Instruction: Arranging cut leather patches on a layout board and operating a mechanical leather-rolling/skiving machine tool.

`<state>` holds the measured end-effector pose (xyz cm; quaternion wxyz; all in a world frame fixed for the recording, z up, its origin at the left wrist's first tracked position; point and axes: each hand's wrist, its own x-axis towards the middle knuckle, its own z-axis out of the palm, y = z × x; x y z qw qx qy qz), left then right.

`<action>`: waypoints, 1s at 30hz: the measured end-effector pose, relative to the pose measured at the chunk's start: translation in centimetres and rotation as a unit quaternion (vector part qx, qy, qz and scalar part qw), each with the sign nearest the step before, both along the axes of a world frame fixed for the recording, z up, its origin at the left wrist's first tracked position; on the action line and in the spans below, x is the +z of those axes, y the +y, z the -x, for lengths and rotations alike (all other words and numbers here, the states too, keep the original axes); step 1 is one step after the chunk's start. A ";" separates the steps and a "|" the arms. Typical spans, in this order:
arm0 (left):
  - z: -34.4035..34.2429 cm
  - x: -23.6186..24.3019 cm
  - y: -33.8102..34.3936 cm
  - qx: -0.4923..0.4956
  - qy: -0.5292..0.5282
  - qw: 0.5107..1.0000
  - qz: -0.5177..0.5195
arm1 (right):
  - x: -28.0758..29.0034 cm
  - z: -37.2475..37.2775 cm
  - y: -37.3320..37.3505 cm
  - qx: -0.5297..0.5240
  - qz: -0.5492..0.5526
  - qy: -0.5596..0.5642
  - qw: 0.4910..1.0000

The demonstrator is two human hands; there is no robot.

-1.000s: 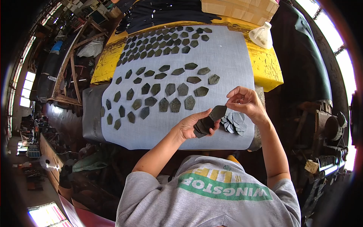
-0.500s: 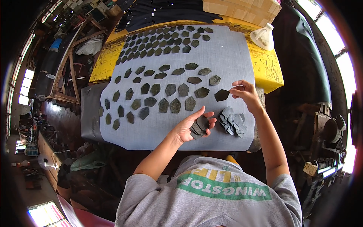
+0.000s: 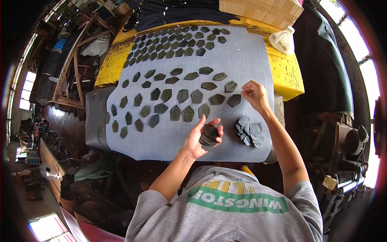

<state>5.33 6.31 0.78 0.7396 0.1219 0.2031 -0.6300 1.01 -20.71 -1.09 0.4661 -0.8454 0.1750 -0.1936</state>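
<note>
Near the sheet's (image 3: 161, 139) front edge, the left hand (image 3: 193, 142) cradles a stack (image 3: 208, 138); toward the right edge, the right hand (image 3: 256, 98), fingertips barely parted, seemingly empty, hovers beside a piece (image 3: 234, 100). Pieces look light, stiff, best held by rims.

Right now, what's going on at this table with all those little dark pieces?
A person's left hand holds a small stack of dark pieces. The right hand is beside a five-sided piece lying flat on the grey-blue sheet. Many similar pieces lie spread there in loose rows, and an overlapping pile sits nearer the person.
</note>
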 end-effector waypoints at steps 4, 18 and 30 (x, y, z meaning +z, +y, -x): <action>-0.2 0.1 -0.7 0.017 -0.067 0.997 0.025 | 1.6 0.1 0.7 -0.045 0.059 -0.012 0.997; 1.7 2.9 -4.5 -0.049 -0.459 0.883 -0.082 | 10.6 4.8 8.9 0.096 -0.034 -0.020 0.995; 5.8 3.8 -8.9 -0.062 -0.686 0.719 -0.096 | 11.3 11.8 7.2 -0.024 -0.104 0.070 0.992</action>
